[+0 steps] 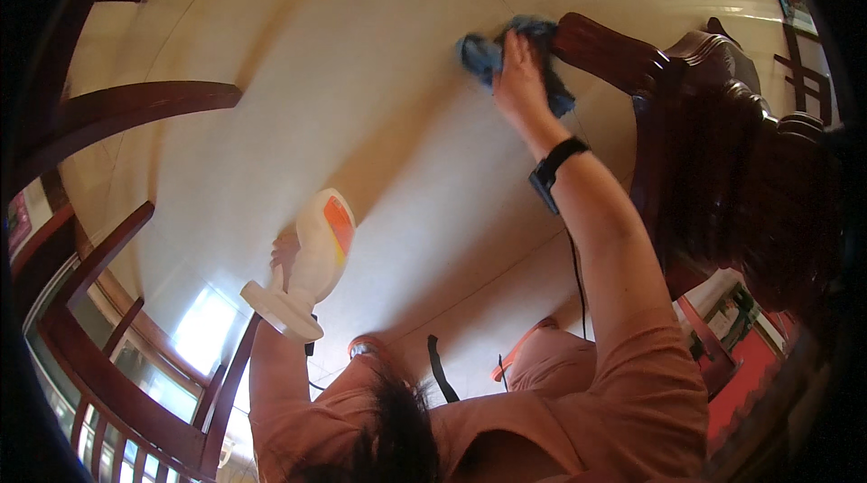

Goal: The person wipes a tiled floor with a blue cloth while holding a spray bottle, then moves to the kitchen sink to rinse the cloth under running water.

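In the upper right part of the view my right hand [522, 90] reaches forward with a crumpled blue cloth [483, 57] under its fingers. The cloth bunches out on both sides of the hand, against the end of a dark wooden furniture foot [605, 50]. Lower left, my left hand [285, 253] grips a white spray bottle [316, 239] with an orange and yellow label. Its spray head [282, 311] points to the left, nearest to me. The bottle covers most of that hand's fingers.
Carved dark wooden furniture [722, 122] rises at the right. Dark wooden chair parts [144, 117] stick in from the left over the pale tiled floor [397, 95]. A thin dark cable [578, 289] hangs by my right arm. A red surface [745, 388] shows at the lower right.
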### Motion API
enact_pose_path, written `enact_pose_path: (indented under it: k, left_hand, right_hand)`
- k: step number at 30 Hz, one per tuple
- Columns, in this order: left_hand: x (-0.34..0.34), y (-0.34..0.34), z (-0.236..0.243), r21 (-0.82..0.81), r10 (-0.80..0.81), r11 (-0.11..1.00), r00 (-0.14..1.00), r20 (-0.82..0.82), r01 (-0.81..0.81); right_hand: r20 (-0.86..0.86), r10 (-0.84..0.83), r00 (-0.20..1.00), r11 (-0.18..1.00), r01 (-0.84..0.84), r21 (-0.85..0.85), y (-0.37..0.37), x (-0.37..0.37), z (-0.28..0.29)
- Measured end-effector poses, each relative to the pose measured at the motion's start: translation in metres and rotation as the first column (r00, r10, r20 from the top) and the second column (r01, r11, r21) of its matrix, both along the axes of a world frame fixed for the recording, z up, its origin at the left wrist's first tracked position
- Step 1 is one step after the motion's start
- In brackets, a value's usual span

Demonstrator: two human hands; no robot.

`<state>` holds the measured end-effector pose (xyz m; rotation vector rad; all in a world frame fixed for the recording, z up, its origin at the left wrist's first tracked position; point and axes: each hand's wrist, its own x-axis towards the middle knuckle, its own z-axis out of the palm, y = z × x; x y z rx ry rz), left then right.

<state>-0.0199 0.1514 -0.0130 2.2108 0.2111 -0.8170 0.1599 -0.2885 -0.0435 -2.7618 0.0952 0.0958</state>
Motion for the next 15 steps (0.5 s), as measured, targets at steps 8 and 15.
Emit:
enact_pose_path:
  k: [8,15]
  left_hand:
    - [-0.006,-0.004,0.007,-0.026,0.024,0.999,1.0,-0.005,-0.024]
    - [-0.011,-0.005,0.014,-0.052,0.028,0.998,0.999,-0.016,-0.028]
  right_hand:
    - [-0.17,-0.317,0.933,0.947,0.303,-0.105,-0.004,0.074,-0.016]
    - [-0.08,-0.476,0.876,0.873,0.459,-0.166,-0.025,0.128,-0.021]
